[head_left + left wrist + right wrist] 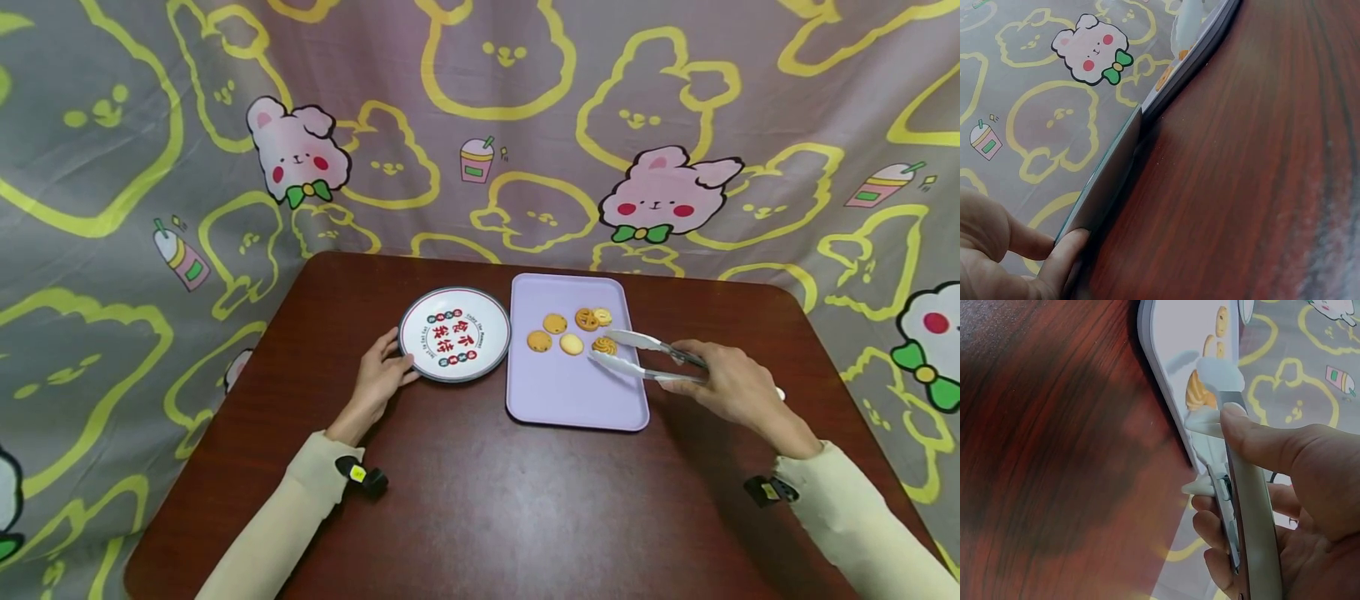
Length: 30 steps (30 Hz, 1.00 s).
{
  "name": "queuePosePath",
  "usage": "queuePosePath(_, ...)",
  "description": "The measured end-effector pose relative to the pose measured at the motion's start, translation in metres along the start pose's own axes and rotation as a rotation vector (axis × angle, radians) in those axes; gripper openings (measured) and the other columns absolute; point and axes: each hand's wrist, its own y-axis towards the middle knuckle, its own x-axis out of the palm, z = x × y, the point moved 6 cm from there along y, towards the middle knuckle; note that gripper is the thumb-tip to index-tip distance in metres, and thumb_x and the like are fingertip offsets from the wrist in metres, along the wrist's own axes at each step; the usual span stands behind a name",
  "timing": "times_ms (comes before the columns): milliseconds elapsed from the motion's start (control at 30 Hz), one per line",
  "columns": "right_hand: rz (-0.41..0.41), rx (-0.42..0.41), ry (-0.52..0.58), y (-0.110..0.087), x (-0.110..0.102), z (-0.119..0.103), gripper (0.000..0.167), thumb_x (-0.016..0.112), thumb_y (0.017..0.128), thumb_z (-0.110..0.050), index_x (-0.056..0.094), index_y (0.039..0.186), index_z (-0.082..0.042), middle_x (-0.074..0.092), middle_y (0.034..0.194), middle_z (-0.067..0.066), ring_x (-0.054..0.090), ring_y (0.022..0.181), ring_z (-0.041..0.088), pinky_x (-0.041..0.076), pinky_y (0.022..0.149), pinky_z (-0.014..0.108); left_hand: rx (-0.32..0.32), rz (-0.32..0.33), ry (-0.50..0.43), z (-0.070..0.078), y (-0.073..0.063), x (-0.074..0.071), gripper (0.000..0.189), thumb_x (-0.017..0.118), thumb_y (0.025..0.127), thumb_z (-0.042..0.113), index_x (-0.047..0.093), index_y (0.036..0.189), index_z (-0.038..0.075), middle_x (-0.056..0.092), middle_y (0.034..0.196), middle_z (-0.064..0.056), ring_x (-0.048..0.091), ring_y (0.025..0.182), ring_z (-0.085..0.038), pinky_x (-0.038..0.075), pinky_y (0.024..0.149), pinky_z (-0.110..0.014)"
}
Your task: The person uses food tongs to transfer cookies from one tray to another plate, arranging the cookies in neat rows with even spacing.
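A white round plate [454, 335] with a dark rim and red lettering sits left of the tray, its left edge pinched between the thumb and fingers of my left hand [380, 375]. In the left wrist view the plate [1107, 169] appears nearly edge-on. My right hand [731, 379] grips a pair of tongs [1250, 519] with metal arms and pale tips. Those tips are spread on either side of a swirled cookie [604, 346] on the lilac tray [577, 400]; whether they touch it, I cannot tell. Several other cookies, including a pretzel-shaped cookie [587, 318], lie nearby.
The tray stands just right of the plate, their edges close together. Both are on a dark brown wooden table [480, 500]. A patterned curtain [525, 142] hangs right behind the table's far edge and along its sides.
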Motion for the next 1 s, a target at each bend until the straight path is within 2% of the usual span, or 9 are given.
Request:
queuePosePath(267,0.002,-0.008,-0.017,0.0001,-0.0007,-0.0023,0.069,0.087,0.084,-0.043,0.064,0.137,-0.006,0.074,0.111,0.02,0.064,0.09,0.031,0.049,0.054,0.034,-0.001,0.0,-0.008,0.001,0.0,-0.0007,0.07,0.055,0.104,0.0,0.026,0.166,0.014,0.038,0.162,-0.02,0.059,0.124,-0.029,0.064,0.082,-0.016)
queuePosePath(633,0.039,-0.021,-0.034,-0.0014,0.0011,-0.0031,0.062,0.088,0.083,-0.039,0.067,0.131,-0.007,0.076,0.105,0.018,0.064,0.085,0.028,0.046,0.052,0.031,-0.006,0.005,-0.024,-0.0006,0.0,-0.0005,0.069,0.055,0.104,-0.001,0.027,0.166,0.014,0.039,0.162,-0.02,0.058,0.126,-0.031,0.064,0.081,-0.016)
queuePosePath(1000,0.078,-0.036,-0.024,-0.0032,0.0014,-0.0043,0.061,0.091,0.08,-0.035,0.069,0.129,-0.006,0.076,0.104,0.018,0.066,0.085,0.03,0.053,0.056,0.042,-0.015,0.007,-0.017,0.0006,-0.0017,0.0003,0.069,0.055,0.105,0.0,0.027,0.166,0.015,0.038,0.163,-0.019,0.059,0.124,-0.029,0.064,0.08,-0.016)
